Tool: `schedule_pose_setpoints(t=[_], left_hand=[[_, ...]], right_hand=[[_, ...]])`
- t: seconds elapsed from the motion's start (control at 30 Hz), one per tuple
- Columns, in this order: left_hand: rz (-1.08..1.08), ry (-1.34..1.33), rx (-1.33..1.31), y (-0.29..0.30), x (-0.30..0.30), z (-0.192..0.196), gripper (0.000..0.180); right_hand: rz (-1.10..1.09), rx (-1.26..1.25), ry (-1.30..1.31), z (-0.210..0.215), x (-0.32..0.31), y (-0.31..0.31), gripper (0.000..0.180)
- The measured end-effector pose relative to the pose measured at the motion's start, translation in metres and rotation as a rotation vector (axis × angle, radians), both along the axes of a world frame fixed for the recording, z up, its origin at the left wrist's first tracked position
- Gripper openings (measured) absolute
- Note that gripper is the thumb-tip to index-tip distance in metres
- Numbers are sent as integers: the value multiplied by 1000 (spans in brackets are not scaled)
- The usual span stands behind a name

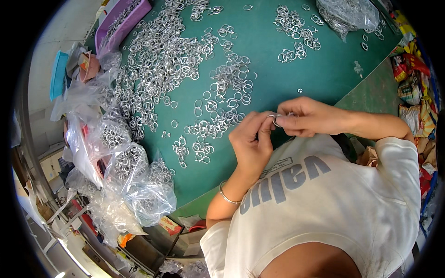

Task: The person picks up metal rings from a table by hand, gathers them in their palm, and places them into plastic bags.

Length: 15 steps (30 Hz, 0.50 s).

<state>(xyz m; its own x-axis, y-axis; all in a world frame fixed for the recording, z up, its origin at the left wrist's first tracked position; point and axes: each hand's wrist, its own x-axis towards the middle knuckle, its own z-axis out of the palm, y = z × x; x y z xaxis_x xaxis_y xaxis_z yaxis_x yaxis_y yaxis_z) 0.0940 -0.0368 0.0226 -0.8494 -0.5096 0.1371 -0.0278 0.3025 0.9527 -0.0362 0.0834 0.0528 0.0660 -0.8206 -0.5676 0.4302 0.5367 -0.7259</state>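
A small silvery metal ring (276, 121) is pinched between my two hands near the front edge of the green table. Thumb and forefinger of my left hand (251, 140) close on its left side. From the other side, my right hand (311, 117) grips the same ring with curled fingers, which partly cover it. Loose rings in small clusters (217, 125) lie just left of my left hand. Beyond them spreads a large heap of similar rings (160, 55). A tiny metal piece (300, 91) lies on the table beyond my right hand.
Clear bags of rings (127, 162) line the table's left edge, near a purple bin (121, 25) and a blue tray (58, 75). Another filled bag (350, 17) sits at the far right, with a smaller ring cluster (296, 30) beside it. Colourful packages (410, 88) are stacked off the right edge.
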Motion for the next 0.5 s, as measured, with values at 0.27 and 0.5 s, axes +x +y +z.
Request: schedule_pose_setpoints(t=[0.27,0.5], left_hand=[[-118,34,-262,-3,8,9,14],[-353,-79,-80,-11,9,29,8]], right_hand=[[-103,-397,843,-8,16,3,27],[-2,-449,1134,-1,19,7,23]])
